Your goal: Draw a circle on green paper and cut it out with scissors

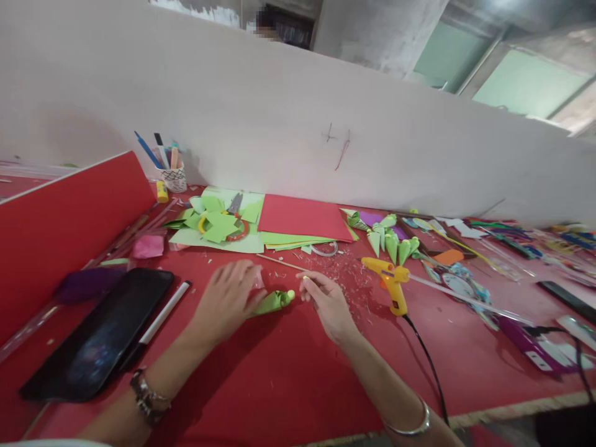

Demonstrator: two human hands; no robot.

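A rolled green paper cone [274,302], with a small yellow-green ball at its right tip, lies on the red tabletop. My left hand [226,298] is stretched out just left of it, fingers apart, the thumb near the cone's side. Beside those fingertips is a pinkish, see-through scrap [257,277], partly hidden. To the right of the cone, my right hand [329,305] pinches a tiny pale yellow piece [305,279] between thumb and finger. A yellow glue gun [393,282] with a clear glue stick rests farther right.
Green paper cutouts [218,225] and scissors [236,203] lie toward the back, beside red paper sheets [305,217]. Several finished green cones [391,242] are grouped back right. A phone [102,335] and white marker [165,312] occupy the left. The glue gun's black cord [426,354] trails frontward.
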